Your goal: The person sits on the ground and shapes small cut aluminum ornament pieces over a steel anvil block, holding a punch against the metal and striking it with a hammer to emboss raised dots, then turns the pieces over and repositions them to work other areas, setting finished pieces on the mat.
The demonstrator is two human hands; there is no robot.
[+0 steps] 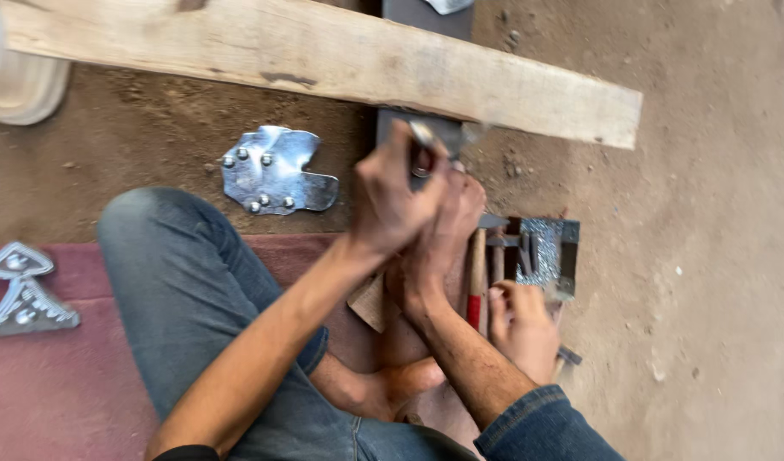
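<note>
Gripping a small, shiny, blurred metal piece, fingers of both the left hand and right hand clamp it.

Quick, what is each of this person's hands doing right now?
Left hand: closed around a small metal tool; what kind cannot be told through the blur.
Right hand: curled shut against the left hand; whether it holds anything cannot be told.

Dirt floor; a long pale wooden plank lies across the top, a whitish rounded object just below its left end. Shiny cut metal plate with round studs lies flat on the dirt under the plank. Dark red mat at lower left carries a triangular embossed metal piece by its left edge.
</note>
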